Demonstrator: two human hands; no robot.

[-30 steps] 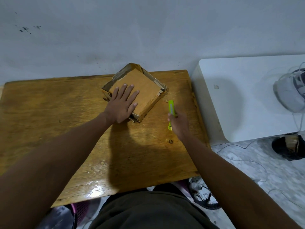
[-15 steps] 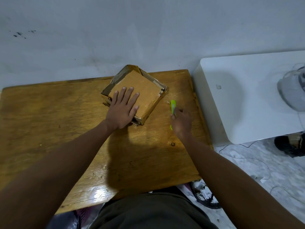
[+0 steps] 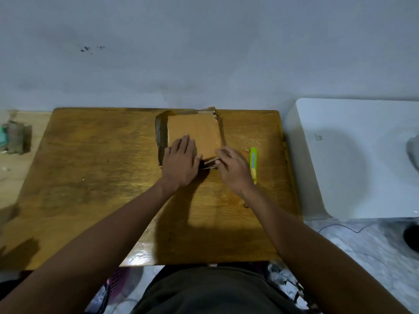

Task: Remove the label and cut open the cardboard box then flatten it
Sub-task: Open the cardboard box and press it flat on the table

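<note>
The brown cardboard box lies pressed down at the far middle of the wooden table, its edges square to the table. My left hand lies flat on its near left part, fingers straight. My right hand is at the box's near right corner, and its fingers and thumb pinch the stacked flap edges that stick out between my hands. The green utility knife lies loose on the table just right of my right hand.
A white appliance stands close against the table's right side. A small dark bundle sits on the floor left of the table. The wall runs right behind the box. Cables lie on the floor at the right.
My right hand has put the knife down on the table and moved left to the box's near corner. The box has turned from diagonal to square, and my view has shifted right.
</note>
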